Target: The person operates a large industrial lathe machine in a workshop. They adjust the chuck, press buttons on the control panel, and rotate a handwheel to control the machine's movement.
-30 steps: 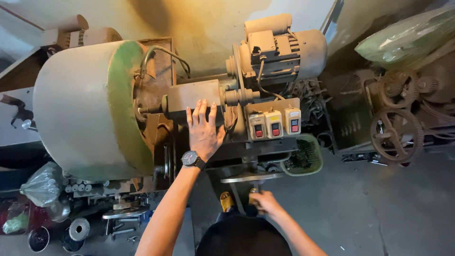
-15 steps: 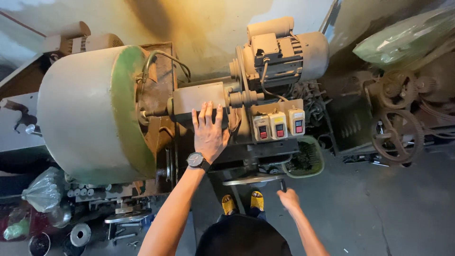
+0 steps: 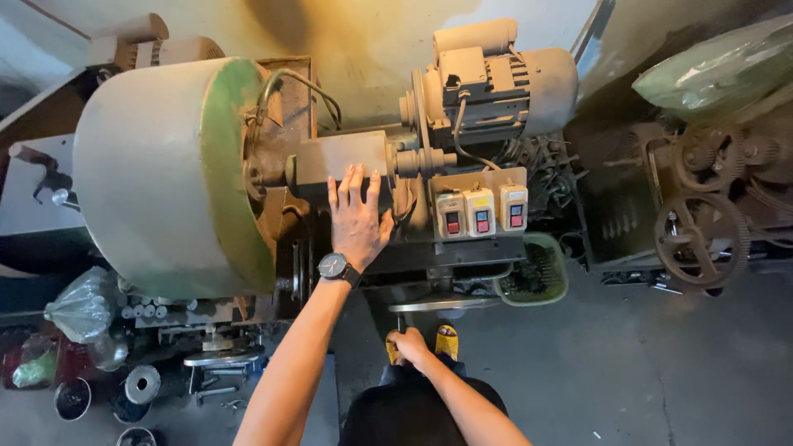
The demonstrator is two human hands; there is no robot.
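Lever handle (image 3: 400, 324), a short dark bar low in the middle of the frame, stands nearly upright in the picture, its long axis running from the person's lap up toward the flat metal plate (image 3: 434, 305) under the machine. The right hand (image 3: 410, 345) is closed around its lower end, fingers wrapped tight; half a second ago that hand hung open and further right, clear of the bar, so it has moved in and taken hold. Two yellow shoe tips (image 3: 447, 339) show just beside the fist. The bar looks worn, dull metal, mostly hidden by the grip.

Further up, the left hand (image 3: 356, 216) lies flat with fingers spread a little on the grey shaft housing (image 3: 340, 157), a dark wristwatch (image 3: 334, 266) on the wrist; it sits where it did before. Left of it the big pale drum (image 3: 157, 173) with its green rim fills the upper left of the frame. Right of the hand, three switch boxes (image 3: 482, 212) with red and black buttons sit in a row, and above them the grey electric motor (image 3: 496, 78). A green basket (image 3: 533, 272) rests on the floor beyond.
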